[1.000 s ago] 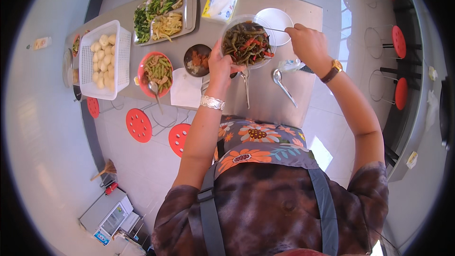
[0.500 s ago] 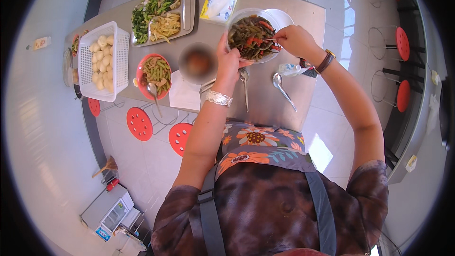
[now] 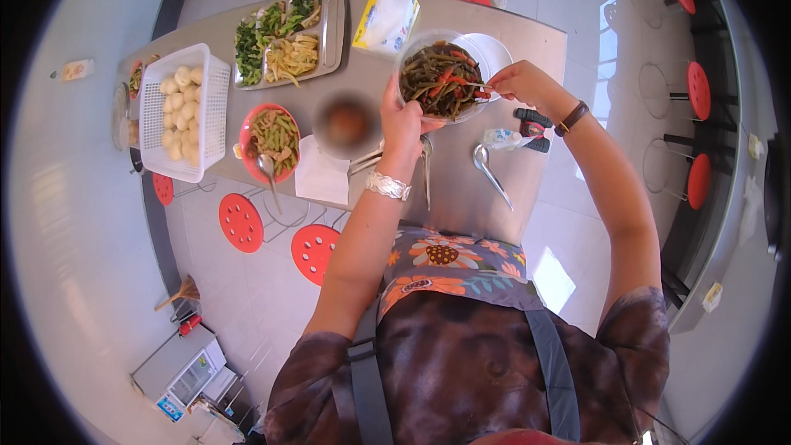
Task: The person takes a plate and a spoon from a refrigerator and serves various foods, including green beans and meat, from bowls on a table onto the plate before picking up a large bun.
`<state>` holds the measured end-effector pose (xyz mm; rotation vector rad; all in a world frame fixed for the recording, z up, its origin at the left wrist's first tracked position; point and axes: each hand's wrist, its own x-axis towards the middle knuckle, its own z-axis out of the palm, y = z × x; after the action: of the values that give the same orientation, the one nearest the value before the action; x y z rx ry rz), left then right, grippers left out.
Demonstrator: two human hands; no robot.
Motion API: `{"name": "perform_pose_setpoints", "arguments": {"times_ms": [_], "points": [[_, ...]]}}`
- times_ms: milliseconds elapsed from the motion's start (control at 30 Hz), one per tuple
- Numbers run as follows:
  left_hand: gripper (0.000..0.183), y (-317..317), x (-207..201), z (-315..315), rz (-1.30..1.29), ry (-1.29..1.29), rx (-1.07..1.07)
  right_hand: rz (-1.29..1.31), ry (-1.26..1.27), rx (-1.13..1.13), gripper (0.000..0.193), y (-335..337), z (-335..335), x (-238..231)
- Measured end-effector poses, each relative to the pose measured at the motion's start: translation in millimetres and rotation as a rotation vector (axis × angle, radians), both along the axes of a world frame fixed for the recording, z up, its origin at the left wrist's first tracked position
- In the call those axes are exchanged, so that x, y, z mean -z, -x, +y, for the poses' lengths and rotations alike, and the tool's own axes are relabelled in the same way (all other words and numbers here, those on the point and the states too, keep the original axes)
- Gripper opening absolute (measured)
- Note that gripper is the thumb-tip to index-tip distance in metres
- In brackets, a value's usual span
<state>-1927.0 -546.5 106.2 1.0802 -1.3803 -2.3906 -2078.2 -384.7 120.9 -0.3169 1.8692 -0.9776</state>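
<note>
My left hand (image 3: 404,119) grips the near left rim of a clear plastic bowl (image 3: 461,115), lifted and tipped a little above the steel table. Dark green strips of vegetable with red pepper pieces (image 3: 432,82) fill it. At the bowl's right side, my right hand (image 3: 527,86) is closed on a thin pale stick-like utensil (image 3: 478,85); its tip reaches into the vegetables. Whether it is one stick or a pair, I cannot tell. Behind the bowl, a white round lid or plate (image 3: 497,53) shows in part.
On the steel table (image 3: 461,173) are a divided tray (image 3: 332,41) of vegetables, a white basket (image 3: 212,107) of pale buns, a red bowl (image 3: 250,161) of green beans, a tissue box (image 3: 387,21), a blurred bowl (image 3: 346,124), and a ladle (image 3: 482,161). Red stools (image 3: 241,222) surround it.
The right hand with the utensil has drawn slightly away from the middle of the bowl. The whole scene sits a little lower in view; the left hand keeps its hold.
</note>
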Motion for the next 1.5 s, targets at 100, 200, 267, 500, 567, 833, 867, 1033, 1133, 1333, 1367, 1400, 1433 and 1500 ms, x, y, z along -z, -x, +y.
{"name": "perform_pose_setpoints", "arguments": {"times_ms": [100, 200, 267, 500, 567, 833, 867, 1033, 1133, 1333, 1367, 1400, 1433, 1500], "points": [[0.068, -3.0, 2.7, -2.0, 0.001, 0.0, 0.005, 0.024, -0.025, -0.013, 0.016, 1.3, -1.9, -11.1], [0.068, -3.7, 4.9, -3.1, -0.012, -0.002, 0.0, 0.017, -0.053, -0.021, 0.016, 7.0, 1.3, -12.5], [0.067, -3.7, 6.8, 0.0, -0.03, -0.002, -0.049, -0.006, -0.05, -0.017, 0.017, 12.9, 4.9, -3.5], [0.068, -8.4, 12.7, -3.8, -0.037, 0.009, -0.052, -0.018, -0.038, 0.017, 0.013, 23.7, 9.6, 3.3], [0.068, -10.7, 12.8, -4.1, -0.032, 0.003, -0.05, 0.003, -0.03, 0.021, 0.013, 25.7, 11.5, 2.1], [0.069, -22.8, 7.8, -7.3, -0.009, 0.022, -0.099, 0.062, -0.071, 0.054, 0.015, 41.2, 28.9, 1.7], [0.069, -24.4, 6.9, -7.8, -0.019, 0.039, -0.097, 0.078, -0.064, 0.065, 0.015, 41.9, 31.9, 1.4], [0.068, -35.4, 42.1, -14.5, -0.136, 0.029, -0.158, 0.165, -0.068, 0.047, 0.014, 56.0, 46.3, 16.3], [0.067, -40.8, 62.1, -13.6, -0.025, 0.0, -0.219, 0.235, 0.013, 0.038, 0.015, 68.3, 62.1, 77.2], [0.072, -60.3, 13.5, -13.2, -0.166, 0.104, -0.287, 1.202, -0.271, -0.394, 0.016, 31.1, 50.1, 99.0], [0.07, -67.5, 46.3, -18.4, -0.052, 0.097, -0.253, 1.191, -0.254, -0.311, 0.016, 21.7, 43.5, 79.8], [0.069, -54.8, 29.8, -6.1, -0.033, 0.014, -0.301, 1.3, -0.299, -0.24, 0.017, 12.1, 50.3, 63.9], [0.069, -59.5, 25.2, -9.7, -0.044, 0.026, -0.283, 1.226, -0.478, -0.305, 0.017, 1.0, 38.5, 39.8], [0.068, -67.5, 17.9, -12.2, -0.005, -0.009, -0.293, 1.197, -0.551, -0.41, 0.014, -11.7, 36.6, 21.6]]}}
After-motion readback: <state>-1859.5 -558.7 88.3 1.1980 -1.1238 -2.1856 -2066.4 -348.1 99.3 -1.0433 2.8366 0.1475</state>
